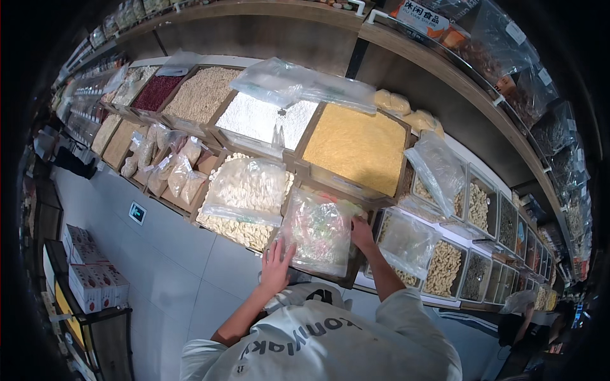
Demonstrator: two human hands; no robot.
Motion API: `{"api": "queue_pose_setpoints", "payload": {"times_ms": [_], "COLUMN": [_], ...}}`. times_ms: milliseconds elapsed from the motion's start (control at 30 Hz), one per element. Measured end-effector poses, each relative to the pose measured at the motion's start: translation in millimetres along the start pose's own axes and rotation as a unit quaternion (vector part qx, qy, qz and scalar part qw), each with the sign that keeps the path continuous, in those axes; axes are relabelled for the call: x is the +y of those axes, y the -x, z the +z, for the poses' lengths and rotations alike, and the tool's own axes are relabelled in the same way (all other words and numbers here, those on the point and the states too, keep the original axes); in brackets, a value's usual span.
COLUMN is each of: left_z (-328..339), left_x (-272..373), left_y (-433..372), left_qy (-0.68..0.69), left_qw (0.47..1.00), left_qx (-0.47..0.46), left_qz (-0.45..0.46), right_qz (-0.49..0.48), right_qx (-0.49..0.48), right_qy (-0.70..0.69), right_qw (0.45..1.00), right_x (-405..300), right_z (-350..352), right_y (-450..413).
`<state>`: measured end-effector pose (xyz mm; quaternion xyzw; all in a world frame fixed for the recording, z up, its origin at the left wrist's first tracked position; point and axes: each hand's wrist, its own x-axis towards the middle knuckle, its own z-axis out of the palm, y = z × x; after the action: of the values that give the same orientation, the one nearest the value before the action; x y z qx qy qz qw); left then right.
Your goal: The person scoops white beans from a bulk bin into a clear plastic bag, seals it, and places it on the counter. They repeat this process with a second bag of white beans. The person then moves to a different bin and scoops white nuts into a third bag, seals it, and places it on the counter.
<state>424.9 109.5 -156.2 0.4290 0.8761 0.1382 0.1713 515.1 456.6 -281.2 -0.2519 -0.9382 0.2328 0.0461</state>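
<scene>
A clear plastic bag [318, 233] lies over a wooden bin directly before me, with pink, green and pale contents showing through it. My left hand [277, 265] rests at the bag's lower left edge, its fingers spread. At the bag's right edge is my right hand [362, 233], reaching over the bin's right side. Its fingertips are partly hidden, so whether they pinch anything is unclear. To the left, another clear bag [248, 188] covers a bin of pale flat dried slices [248, 232]. Behind stands a bin of yellow grain [355, 143].
White grain [259, 116] with a clear scoop fills a back bin. Small packed bags [178, 174] sit left. Clear containers of peanuts [443, 269] line the right. A shelf [429, 62] overhangs the back. Cartons [97, 281] stand left; a person [529, 328] is at far right.
</scene>
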Motion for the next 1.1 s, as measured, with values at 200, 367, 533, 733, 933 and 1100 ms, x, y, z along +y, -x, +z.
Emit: {"api": "queue_pose_setpoints", "payload": {"times_ms": [200, 367, 533, 733, 933, 1100], "left_z": [47, 68, 77, 83, 81, 87], "left_x": [-12, -24, -31, -34, -29, -29], "left_y": [-20, -25, -20, -23, -22, -21], "left_qy": [0.030, 0.116, 0.230, 0.233, 0.226, 0.237], "left_qw": [0.995, 0.983, 0.951, 0.949, 0.949, 0.943], "left_qx": [0.067, 0.119, 0.179, 0.193, 0.196, 0.217], "left_qz": [-0.064, -0.085, -0.103, -0.093, -0.094, -0.089], "right_qz": [0.020, 0.016, -0.034, -0.092, -0.039, 0.012], "right_qx": [-0.028, -0.063, -0.126, -0.150, -0.146, -0.150], "right_qy": [0.036, -0.008, -0.072, -0.111, -0.167, -0.258], "right_qw": [0.999, 0.998, 0.989, 0.978, 0.974, 0.954], "right_x": [-9, -2, -35, -23, -31, -34], "right_z": [2, 7, -49, -65, -89, -113], "right_y": [2, -4, -10, -10, 4, 12]}}
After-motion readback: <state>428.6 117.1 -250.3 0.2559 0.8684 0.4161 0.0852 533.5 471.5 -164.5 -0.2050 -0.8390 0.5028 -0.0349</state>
